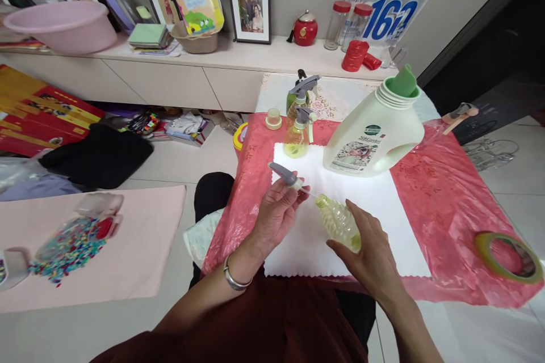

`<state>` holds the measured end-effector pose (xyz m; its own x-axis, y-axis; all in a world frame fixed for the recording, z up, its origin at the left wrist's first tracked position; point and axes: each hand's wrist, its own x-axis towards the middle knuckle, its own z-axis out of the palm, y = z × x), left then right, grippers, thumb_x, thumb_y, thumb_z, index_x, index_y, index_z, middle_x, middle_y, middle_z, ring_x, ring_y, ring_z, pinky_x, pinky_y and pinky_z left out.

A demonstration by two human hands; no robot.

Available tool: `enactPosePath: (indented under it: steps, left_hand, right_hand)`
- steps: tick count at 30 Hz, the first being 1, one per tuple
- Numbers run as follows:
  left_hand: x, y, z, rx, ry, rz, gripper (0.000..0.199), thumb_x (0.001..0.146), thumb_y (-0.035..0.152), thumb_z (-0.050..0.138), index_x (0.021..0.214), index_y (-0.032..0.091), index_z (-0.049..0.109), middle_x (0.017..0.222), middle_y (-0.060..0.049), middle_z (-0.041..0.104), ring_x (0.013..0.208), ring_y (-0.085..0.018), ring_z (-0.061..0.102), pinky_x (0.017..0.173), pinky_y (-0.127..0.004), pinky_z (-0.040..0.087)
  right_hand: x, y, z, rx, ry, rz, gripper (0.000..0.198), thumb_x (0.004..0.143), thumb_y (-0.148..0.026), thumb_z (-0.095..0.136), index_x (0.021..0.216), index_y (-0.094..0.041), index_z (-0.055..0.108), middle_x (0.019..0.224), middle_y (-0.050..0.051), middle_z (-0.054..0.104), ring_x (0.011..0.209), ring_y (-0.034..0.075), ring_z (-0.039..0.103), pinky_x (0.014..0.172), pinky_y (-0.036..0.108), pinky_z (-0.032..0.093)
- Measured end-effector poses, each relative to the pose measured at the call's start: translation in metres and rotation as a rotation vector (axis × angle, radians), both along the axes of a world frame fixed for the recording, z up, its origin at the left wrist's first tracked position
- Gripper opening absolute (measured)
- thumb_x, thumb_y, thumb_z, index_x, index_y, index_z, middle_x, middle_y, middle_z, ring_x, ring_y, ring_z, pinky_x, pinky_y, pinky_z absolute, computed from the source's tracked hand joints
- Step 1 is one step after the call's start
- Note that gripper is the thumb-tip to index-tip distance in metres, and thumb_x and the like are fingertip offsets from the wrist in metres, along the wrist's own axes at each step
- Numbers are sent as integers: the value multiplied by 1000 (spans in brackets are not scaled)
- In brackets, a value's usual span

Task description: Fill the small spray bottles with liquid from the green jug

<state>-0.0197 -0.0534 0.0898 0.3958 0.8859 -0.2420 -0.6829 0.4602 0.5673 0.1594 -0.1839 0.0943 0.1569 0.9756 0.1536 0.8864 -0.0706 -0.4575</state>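
My left hand (pixel 276 212) pinches a grey and white trigger spray head (pixel 286 174), its thin tube pointing right toward the bottle neck. A clear yellowish spray bottle (pixel 339 221) with a ribbed body leans toward the left, its open mouth close to the tube. Curved around the bottle's lower part is my right hand (pixel 369 247), thumb and fingers on either side of it. Whether the tube's tip is inside the mouth I cannot tell. Beneath both hands lies a white sheet (pixel 298 249) with a scalloped edge.
Behind the hands stand a filled spray bottle (pixel 297 139), more spray bottles and a cap (pixel 273 119). A large detergent jug (pixel 361 130) with a green spout is at the right. Tape (pixel 483 244) lies on the red plastic cover (pixel 443 204). Colourful beads (pixel 70 247) lie at the left.
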Motion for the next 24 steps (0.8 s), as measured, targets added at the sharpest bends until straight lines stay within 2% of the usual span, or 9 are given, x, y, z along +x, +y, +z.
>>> enactPosePath:
  steps: [5,9,14,24]
  left_hand:
    - [5,-10,-5,23,37,-45,43,67,27,95,106,19,77,102,-4,76,97,-18,70,96,-34,47]
    - [6,-14,-5,36,61,-82,43,66,28,95,105,19,78,101,-3,77,99,-18,69,99,-33,45]
    - [7,-16,-4,28,70,-97,43,66,31,95,105,21,78,101,-3,78,100,-19,69,100,-35,45]
    - [6,-18,-2,-3,56,-114,44,65,30,95,105,20,79,99,-3,79,101,-20,71,102,-35,45]
  right_hand:
    - [-14,1,-4,15,81,-12,69,97,-60,56,152,-24,34,137,12,51,122,30,52,95,50,51]
    - [-19,3,-4,46,131,16,67,98,-60,57,151,-24,38,140,11,46,126,27,50,100,45,52]
    - [-20,2,-2,89,181,13,70,97,-58,61,154,-24,39,136,11,44,122,22,52,96,37,56]
    - [-20,-1,-10,217,170,15,65,97,-53,63,150,-22,41,137,10,48,120,23,53,98,41,55]
